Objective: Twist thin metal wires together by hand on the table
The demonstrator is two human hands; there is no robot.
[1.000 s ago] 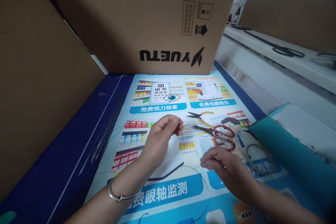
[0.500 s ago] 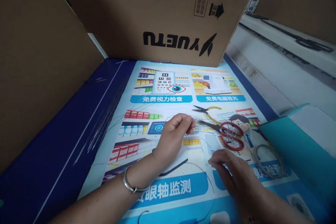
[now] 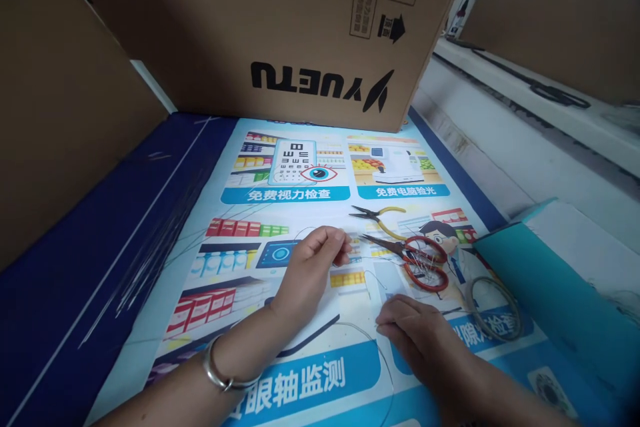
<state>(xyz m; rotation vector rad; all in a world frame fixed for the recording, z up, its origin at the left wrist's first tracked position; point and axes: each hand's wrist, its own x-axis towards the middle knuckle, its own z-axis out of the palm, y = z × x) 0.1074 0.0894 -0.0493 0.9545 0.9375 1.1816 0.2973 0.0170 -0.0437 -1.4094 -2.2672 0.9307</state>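
My left hand (image 3: 325, 250) is closed in a pinch over the middle of the printed sheet. A thin wire (image 3: 370, 265) runs out from its fingers to the right, and a fine loop shows behind the hand. Lower and to the right, my right hand (image 3: 413, 330) has its thumb and fingers pressed together; whatever they pinch is too fine to make out. Beyond the hands lie red-handled scissors (image 3: 387, 243), with short bits of wire (image 3: 425, 263) on their handles. Yellow-handled pliers (image 3: 380, 215) rest just behind them. Another curved wire (image 3: 373, 335) lies between my forearms.
A coil of wire (image 3: 473, 307) lies right of my right hand, beside a teal box (image 3: 550, 293). Several straight wires (image 3: 135, 273) lie on the dark blue strip at left. Large cardboard panels (image 3: 225, 13) stand behind and left. A white ledge (image 3: 525, 83) runs along the right.
The view has turned slightly right, so everything sits further left in the picture. Both hands keep their pinch; my right hand has come slightly nearer to me.
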